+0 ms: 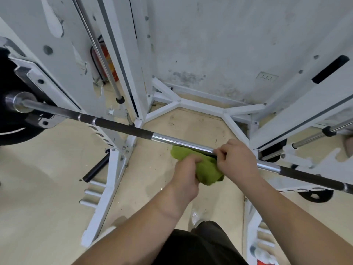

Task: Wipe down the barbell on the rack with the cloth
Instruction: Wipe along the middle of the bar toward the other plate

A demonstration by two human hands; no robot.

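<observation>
Found long chrome steel barbell [172, 139] with dark knurled bands resting across white-painted steel rack [122, 73], running from upper left to lower right. Noted round black weight plate [19, 139] at its left end. Observed crumpled lime-green cloth [206, 169] bunched just beneath the smooth middle section, upper edge touching the bar. Recorded left hand [186, 175] gripping the cloth from below, fingers curled into the bundle. Recorded right hand [236, 159] curled over the barbell right beside the cloth, fingertips at its edge; unable to tell whether pinching fabric as well. Sighted red fire extinguisher [107, 62] behind the rack's left upright, near stained pale wall [229, 44]. Logged scuffed beige floor [57, 178] beneath.
</observation>
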